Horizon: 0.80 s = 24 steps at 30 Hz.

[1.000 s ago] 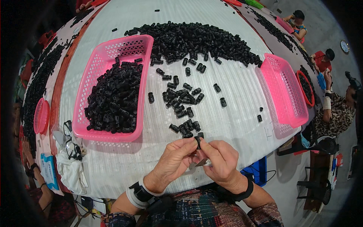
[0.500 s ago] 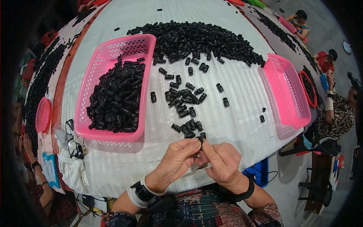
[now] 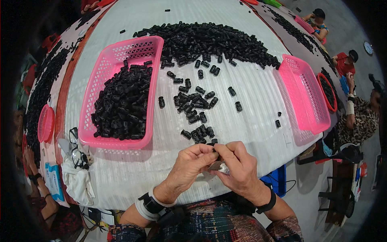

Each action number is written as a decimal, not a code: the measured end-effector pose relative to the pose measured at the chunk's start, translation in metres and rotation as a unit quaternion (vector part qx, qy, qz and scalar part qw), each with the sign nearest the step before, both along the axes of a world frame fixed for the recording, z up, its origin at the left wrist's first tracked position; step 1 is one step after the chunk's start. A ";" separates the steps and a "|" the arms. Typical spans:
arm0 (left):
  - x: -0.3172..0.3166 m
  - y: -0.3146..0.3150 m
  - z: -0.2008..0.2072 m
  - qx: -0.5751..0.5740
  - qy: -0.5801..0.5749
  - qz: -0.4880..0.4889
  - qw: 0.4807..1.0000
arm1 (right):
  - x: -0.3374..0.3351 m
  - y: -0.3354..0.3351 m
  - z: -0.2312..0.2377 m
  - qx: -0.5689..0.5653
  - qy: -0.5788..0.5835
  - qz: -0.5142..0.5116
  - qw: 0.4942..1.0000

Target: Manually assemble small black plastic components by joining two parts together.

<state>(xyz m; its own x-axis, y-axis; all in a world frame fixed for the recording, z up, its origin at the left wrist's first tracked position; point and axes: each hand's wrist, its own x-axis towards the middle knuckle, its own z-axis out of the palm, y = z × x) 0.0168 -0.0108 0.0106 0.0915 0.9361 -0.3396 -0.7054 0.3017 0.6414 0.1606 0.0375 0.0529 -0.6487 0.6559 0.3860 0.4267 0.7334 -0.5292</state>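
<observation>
My left hand (image 3: 187,167) is closed, its thumb and forefinger pinching a small black cord lock (image 3: 215,150). Against that same piece press the bent fingers of my right hand (image 3: 241,171), which partly hide it. A small flat greyish piece (image 3: 215,165) shows between the hands under the fingers; I cannot make out what it is or which hand holds it. Just beyond my fingertips lies a loose cluster of black cord locks (image 3: 200,133), with more scattered pieces (image 3: 195,101) behind it.
A pink basket (image 3: 155,90) full of cord locks stands at left, another pink basket (image 3: 310,94) at right. A long black heap (image 3: 209,42) crosses the far table (image 3: 258,133). Glasses (image 3: 76,151) and a white cloth (image 3: 78,183) lie at left. Other people sit at neighbouring tables.
My right hand has shifted slightly up, its thumb dropping away from the forefinger. The cord lock is more hidden now, and the flat piece sits higher between the hands.
</observation>
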 end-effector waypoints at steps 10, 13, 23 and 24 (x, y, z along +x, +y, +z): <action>-0.005 0.002 0.002 -0.010 -0.160 -0.082 0.984 | 0.005 0.003 -0.005 -0.106 0.113 -0.009 0.988; -0.006 0.001 -0.001 -0.004 -0.171 -0.084 0.982 | 0.005 0.002 -0.006 -0.097 0.107 -0.004 0.989; -0.003 -0.001 -0.004 -0.018 -0.153 -0.044 0.987 | 0.000 -0.003 -0.018 0.002 0.145 0.001 0.989; -0.003 -0.001 -0.004 -0.019 -0.153 -0.045 0.987 | 0.001 -0.002 -0.020 0.044 0.143 0.013 0.989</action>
<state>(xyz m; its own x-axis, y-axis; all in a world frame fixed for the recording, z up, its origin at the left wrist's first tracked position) 0.0138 -0.0123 0.0068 0.2771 0.9070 -0.3173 -0.8341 0.3910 0.3892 0.1612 0.0352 0.0333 -0.5202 0.5968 0.6109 0.2490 0.7902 -0.5599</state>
